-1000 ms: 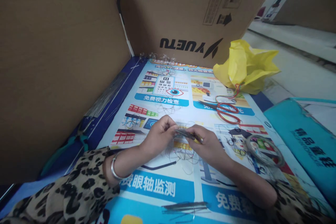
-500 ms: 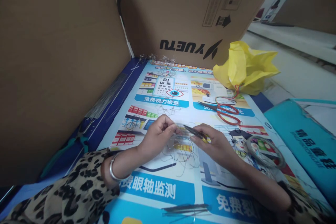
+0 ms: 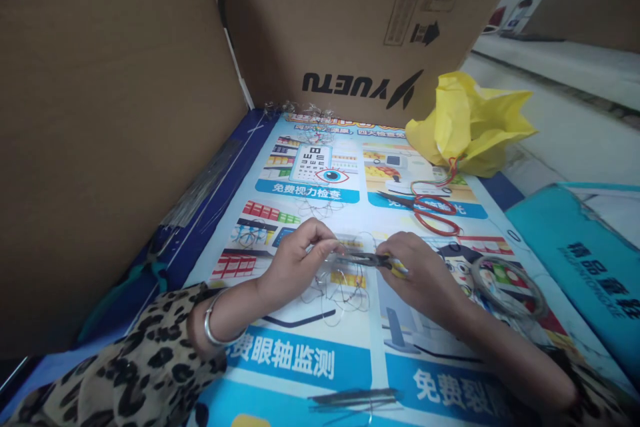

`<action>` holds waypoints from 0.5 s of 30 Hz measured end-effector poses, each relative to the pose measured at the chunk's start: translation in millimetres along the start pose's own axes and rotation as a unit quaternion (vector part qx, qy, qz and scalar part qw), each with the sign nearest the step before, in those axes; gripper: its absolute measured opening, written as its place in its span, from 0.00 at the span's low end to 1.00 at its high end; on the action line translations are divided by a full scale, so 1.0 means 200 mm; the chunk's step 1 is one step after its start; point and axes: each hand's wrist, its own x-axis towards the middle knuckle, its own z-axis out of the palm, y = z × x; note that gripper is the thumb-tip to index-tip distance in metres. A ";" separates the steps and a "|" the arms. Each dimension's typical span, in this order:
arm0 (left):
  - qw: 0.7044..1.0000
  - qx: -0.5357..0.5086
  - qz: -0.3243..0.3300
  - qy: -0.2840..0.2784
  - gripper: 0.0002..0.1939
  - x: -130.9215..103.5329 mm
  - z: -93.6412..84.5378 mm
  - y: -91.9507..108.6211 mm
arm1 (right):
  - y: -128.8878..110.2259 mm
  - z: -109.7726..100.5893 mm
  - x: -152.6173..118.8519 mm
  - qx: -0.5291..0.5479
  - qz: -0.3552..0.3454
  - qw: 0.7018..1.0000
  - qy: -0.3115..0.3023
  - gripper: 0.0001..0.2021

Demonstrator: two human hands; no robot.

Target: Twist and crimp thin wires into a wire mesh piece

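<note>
- printed poster [image 3: 225, 383] covered the blue tabletop, with cardboard panels [image 3: 370, 13] standing upright at the left and back.
- nearest, a small bundle of dark, straight wires [image 3: 355, 397] lay on the poster, seemingly unworked stock.
- left hand [image 3: 295, 260] had its thumb and forefinger pressed together at one edge of a looped wire piece [image 3: 350, 293], which hung just above the poster between both hands.
- right hand [image 3: 423, 277] was wrapped around needle-nose pliers [image 3: 369, 259], their tips right by the left fingertips; whether they bit on wire could not be told.
- that piece already had several loops, so its shaping looked well along, though the work at its edge seemed unfinished.
- teal-handled pliers [image 3: 159, 273] and more straight wires [image 3: 195, 197] lay to the left; a wire coil [image 3: 537, 297] lay to the right, near a teal shoe box [image 3: 555, 233].
- farther off, red-handled scissors [image 3: 415, 203] rested below crumpled yellow paper [image 3: 465, 120].
- farthest, wire tangles [image 3: 313, 110] sat by the back panel, apparently shaped and set aside.
</note>
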 end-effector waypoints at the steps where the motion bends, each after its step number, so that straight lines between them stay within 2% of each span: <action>1: 1.000 0.003 0.004 -0.003 0.07 0.00 0.00 0.00 | 0.00 0.00 0.00 -0.008 -0.002 1.000 0.004 0.05; 15: 1.000 0.001 0.017 -0.020 0.07 0.00 -0.01 0.00 | -0.01 0.02 0.00 -0.021 -0.002 1.000 0.009 0.04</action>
